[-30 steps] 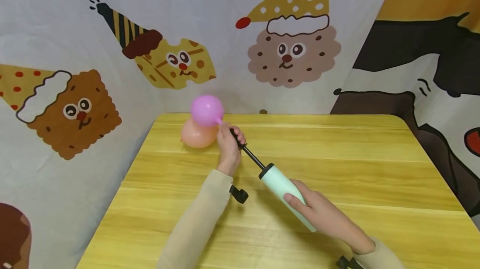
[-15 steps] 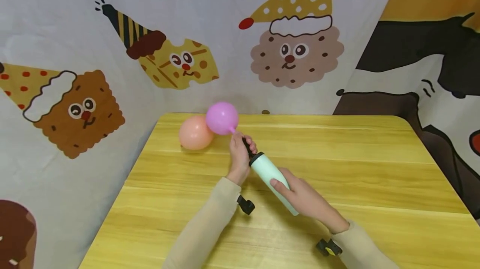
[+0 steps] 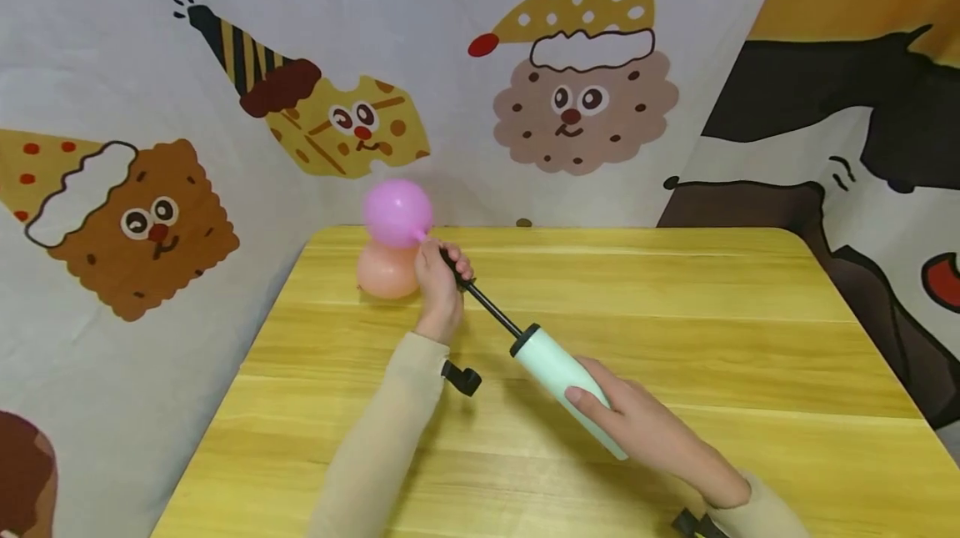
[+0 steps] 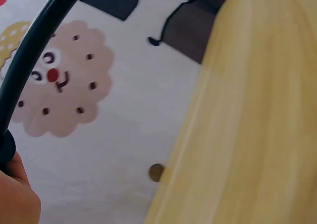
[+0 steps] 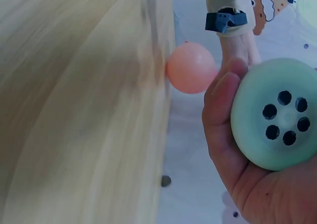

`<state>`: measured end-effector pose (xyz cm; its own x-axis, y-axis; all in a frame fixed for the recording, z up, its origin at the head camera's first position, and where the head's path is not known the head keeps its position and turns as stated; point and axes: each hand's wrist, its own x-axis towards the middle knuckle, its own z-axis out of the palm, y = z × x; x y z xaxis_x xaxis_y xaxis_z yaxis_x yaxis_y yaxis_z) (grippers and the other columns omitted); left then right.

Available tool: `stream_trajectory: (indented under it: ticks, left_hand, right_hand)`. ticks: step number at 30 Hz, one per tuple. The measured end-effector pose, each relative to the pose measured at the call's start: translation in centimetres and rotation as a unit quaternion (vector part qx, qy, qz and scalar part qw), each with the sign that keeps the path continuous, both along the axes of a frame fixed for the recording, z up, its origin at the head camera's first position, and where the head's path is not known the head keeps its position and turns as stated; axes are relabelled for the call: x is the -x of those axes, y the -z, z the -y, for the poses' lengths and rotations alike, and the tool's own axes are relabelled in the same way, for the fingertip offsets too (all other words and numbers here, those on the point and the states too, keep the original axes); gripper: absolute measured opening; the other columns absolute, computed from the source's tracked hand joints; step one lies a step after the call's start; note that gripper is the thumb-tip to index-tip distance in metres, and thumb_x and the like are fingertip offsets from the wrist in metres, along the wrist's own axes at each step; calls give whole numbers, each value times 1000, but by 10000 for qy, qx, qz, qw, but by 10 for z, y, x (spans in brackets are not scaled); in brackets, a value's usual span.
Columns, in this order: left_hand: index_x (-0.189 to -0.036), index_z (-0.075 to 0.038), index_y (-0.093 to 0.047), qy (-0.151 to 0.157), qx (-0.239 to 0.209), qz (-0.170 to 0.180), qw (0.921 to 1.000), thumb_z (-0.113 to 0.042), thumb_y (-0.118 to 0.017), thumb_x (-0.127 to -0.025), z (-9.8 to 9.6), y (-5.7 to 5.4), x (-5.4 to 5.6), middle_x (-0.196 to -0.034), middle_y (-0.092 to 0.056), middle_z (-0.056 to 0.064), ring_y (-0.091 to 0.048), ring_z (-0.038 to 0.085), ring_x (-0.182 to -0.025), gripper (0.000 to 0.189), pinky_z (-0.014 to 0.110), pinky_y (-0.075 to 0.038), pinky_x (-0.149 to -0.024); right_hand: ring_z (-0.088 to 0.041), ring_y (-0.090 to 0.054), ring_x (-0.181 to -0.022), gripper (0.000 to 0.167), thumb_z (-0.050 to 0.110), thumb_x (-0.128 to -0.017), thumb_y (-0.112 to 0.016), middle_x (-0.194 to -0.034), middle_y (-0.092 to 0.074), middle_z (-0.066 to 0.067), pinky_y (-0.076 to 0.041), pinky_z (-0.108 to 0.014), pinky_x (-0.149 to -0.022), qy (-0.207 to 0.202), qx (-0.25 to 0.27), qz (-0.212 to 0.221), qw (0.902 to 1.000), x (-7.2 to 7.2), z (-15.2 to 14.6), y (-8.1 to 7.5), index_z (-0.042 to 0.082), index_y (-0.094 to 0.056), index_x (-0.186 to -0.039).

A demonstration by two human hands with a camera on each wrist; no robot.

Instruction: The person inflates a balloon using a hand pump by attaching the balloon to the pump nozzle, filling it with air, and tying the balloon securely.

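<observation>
In the head view the pink balloon (image 3: 398, 211) hides part of the orange balloon (image 3: 387, 273), so whether the 2 touch cannot be told. The left hand (image 3: 440, 281) covers the pink balloon's mouth and part of the pump's handle (image 3: 453, 269); the pump (image 3: 564, 377) hides most fingers of the right hand (image 3: 647, 423). Both sleeves (image 3: 378, 446) and the table (image 3: 697, 338) are cut off on the near side. The left wrist view crops the left hand and the rod (image 4: 37, 48); the right wrist view crops the pump's right side.
</observation>
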<state>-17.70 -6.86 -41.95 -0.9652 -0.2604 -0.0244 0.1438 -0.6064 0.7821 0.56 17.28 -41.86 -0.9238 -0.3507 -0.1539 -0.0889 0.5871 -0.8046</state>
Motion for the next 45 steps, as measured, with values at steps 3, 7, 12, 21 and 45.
stream_trajectory:
  ticks: [3, 7, 12, 21, 45]
  left_hand:
    - [-76, -13, -46, -156, -333, -40, 9993, -16, -34, -110, 8, -6, 3, -62, -46, -4, -41, 5, -46, 36, 17, -35, -41]
    - [-80, -14, -44, -78, -539, -115, 9984, -20, -33, -113, 6, -8, 0, -64, -46, -3, -41, 6, -46, 36, 17, -34, -42]
    - [-82, -13, -43, -3, -401, -162, 9991, -25, -32, -115, -2, -3, -6, -66, -45, -3, -41, 7, -49, 37, 18, -35, -42]
    - [-81, -11, -46, 251, -81, -190, 9995, -19, -30, -113, -16, 4, -11, -66, -46, -3, -42, 6, -48, 36, 18, -36, -42]
    - [-80, -10, -47, 162, 308, -49, 9994, -16, -31, -110, -6, 5, -1, -64, -47, -2, -42, 7, -48, 34, 19, -37, -42]
  right_hand:
    - [-13, -61, -74, 52, 41, -110, -50, -105, -68, -5, -52, -30, -63, -94, -169, -116, 9997, -5, -9, -7, 16, -43, -154]
    - [-10, -60, -73, 51, 39, -110, -52, -102, -67, -3, -51, -29, -63, -213, -136, -245, 9994, -4, -11, -10, 14, -44, -153]
    - [-10, -61, -71, 50, 36, -110, -52, -101, -66, -5, -53, -30, -59, -278, 45, -274, 9992, 1, -6, -3, 12, -43, -153]
    - [-17, -65, -84, 68, 45, -98, -70, -109, -68, -9, -55, -34, -63, 48, 207, 49, 9998, 13, 10, 7, 8, -45, -150]
    - [-19, -64, -71, 67, 41, -100, -69, -99, -66, -8, -56, -35, -55, 15, 496, 186, 9986, 18, 23, 16, 5, -42, -151]
